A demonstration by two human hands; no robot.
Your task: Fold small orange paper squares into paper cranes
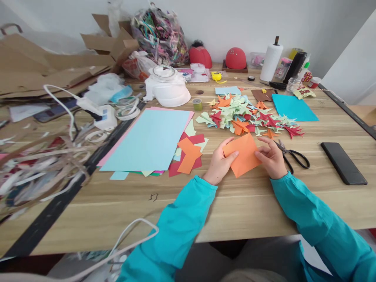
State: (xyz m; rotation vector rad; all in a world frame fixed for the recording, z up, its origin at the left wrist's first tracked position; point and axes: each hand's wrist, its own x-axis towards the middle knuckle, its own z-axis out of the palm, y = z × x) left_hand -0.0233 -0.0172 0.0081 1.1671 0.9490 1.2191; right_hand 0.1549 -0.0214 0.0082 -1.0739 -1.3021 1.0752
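Observation:
A square of orange paper (243, 156), with faint crease lines, is held up between my hands just above the table. My left hand (219, 161) pinches its left side, thumb on top and fingers underneath. At the right corner, my right hand (272, 157) grips the sheet between thumb and fingers. Beyond my hands lies a heap of folded paper pieces (235, 111) in pale green, orange, red and blue. Black-handled scissors (296, 156) rest on the table beside my right hand. Orange paper offcuts (188, 155) lie left of my left hand, over red and green scraps.
A stack of coloured sheets, light blue on top (149, 139), lies to the left. A black phone (343, 162) is at the right. Turquoise paper (294, 107) sits at the back right. A power strip (105, 117), cables and ribbons clutter the far left. A white cable (132, 246) crosses the front edge.

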